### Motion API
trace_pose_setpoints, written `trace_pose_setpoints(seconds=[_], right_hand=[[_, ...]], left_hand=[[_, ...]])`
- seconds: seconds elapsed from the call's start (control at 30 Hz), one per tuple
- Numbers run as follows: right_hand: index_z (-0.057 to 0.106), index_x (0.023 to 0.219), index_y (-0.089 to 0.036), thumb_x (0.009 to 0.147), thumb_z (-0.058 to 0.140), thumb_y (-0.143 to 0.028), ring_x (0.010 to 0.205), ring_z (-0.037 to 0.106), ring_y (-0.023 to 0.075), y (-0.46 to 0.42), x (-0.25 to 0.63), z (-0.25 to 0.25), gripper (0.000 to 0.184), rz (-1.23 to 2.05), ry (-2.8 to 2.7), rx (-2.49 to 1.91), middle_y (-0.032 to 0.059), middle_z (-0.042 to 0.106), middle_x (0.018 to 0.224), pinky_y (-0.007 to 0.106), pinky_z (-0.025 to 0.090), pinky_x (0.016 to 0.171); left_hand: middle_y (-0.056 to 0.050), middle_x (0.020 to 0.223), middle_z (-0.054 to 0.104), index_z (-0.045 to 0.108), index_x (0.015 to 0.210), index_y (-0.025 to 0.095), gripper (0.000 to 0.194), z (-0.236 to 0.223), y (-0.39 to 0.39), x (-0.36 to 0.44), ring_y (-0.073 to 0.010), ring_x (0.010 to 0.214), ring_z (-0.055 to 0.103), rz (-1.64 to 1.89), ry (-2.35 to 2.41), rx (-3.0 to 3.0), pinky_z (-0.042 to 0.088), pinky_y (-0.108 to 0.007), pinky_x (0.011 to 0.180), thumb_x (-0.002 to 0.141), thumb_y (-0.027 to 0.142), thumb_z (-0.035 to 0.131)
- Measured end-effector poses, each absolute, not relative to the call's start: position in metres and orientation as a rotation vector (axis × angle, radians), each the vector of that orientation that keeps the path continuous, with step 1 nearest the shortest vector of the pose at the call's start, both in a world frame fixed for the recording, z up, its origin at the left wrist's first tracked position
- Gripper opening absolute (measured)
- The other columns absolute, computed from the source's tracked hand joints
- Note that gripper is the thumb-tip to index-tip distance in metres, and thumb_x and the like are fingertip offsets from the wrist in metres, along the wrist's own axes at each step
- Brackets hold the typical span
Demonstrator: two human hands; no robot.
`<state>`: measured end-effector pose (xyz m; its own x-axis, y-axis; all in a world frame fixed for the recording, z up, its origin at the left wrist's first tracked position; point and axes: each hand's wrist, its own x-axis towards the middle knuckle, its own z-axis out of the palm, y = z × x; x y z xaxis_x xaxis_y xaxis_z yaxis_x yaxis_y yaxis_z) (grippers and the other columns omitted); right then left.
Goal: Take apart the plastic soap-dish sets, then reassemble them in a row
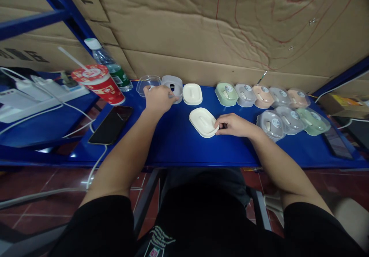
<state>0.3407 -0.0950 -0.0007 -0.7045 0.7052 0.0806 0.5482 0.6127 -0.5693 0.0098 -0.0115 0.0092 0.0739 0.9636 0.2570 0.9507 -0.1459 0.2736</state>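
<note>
My right hand [233,125] pinches the right end of a cream plastic tray [203,121], shallow and rounded, with a raised ridge along its middle. The tray is tilted just above or on the blue table. My left hand [160,101] reaches to the back, its fingers curled over the near left side of a grey plastic container [176,83] with a dark slot in it. The fingertips are partly hidden. Behind the left hand lies a clear plastic cover [144,82]. A second cream tray [192,94] rests right of the grey container.
Several lidded boxes in green, grey and peach [226,94] stand at the right of the blue table [178,145]. On the left are a red paper cup [103,87] with a straw, a water bottle [118,72], a phone [111,124] and cables. Cardboard [178,30] walls the back.
</note>
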Motion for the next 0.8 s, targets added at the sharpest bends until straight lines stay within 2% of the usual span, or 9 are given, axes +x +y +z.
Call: trace_pose_setpoints(seconds=[0.23, 0.43, 0.63, 0.8], right_hand=[[0.077, 0.097, -0.022, 0.092, 0.08, -0.039, 0.075, 0.065, 0.0163, -0.0949, 0.3401, -0.0027, 0.017, 0.721, -2.556, -1.046, 0.0011, 0.069, 0.087, 0.03, 0.047, 0.071], [0.077, 0.099, -0.022, 0.093, 0.079, -0.037, 0.074, 0.064, 0.0166, -0.0941, 0.3398, -0.0037, 0.016, 0.653, -2.573, -1.047, 0.0017, 0.069, 0.087, 0.031, 0.047, 0.071], [0.077, 0.103, -0.024, 0.096, 0.076, -0.046, 0.078, 0.066, 0.0194, -0.095, 0.3402, -0.0046, 0.024, 0.524, -2.463, -1.027, 0.0031, 0.069, 0.088, 0.034, 0.051, 0.075], [0.078, 0.105, -0.026, 0.096, 0.075, -0.055, 0.081, 0.068, 0.0222, -0.092, 0.3366, -0.0064, 0.03, 0.395, -2.265, -1.101, 0.0046, 0.072, 0.091, 0.038, 0.054, 0.08]], left_hand=[[-0.01, 0.123, 0.079, 0.08, 0.099, 0.025, 0.029, 0.0074, -0.011, 0.0117, -0.0372, 0.121, 0.067, 0.571, 2.039, 2.28, 0.026, -0.062, 0.122, 0.093, 0.049, 0.065], [-0.011, 0.125, 0.078, 0.079, 0.101, 0.023, 0.028, 0.0074, -0.0125, 0.0125, -0.0354, 0.122, 0.067, 0.59, 2.023, 2.315, 0.026, -0.06, 0.123, 0.095, 0.046, 0.064], [-0.01, 0.135, 0.073, 0.081, 0.106, 0.027, 0.029, 0.0042, -0.0125, 0.0141, -0.0379, 0.129, 0.063, 0.64, 1.964, 2.317, 0.02, -0.065, 0.125, 0.092, 0.048, 0.068], [-0.008, 0.145, 0.068, 0.08, 0.112, 0.03, 0.033, 0.0017, -0.0116, 0.0138, -0.038, 0.134, 0.059, 0.635, 1.983, 2.315, 0.019, -0.065, 0.127, 0.089, 0.051, 0.07]])
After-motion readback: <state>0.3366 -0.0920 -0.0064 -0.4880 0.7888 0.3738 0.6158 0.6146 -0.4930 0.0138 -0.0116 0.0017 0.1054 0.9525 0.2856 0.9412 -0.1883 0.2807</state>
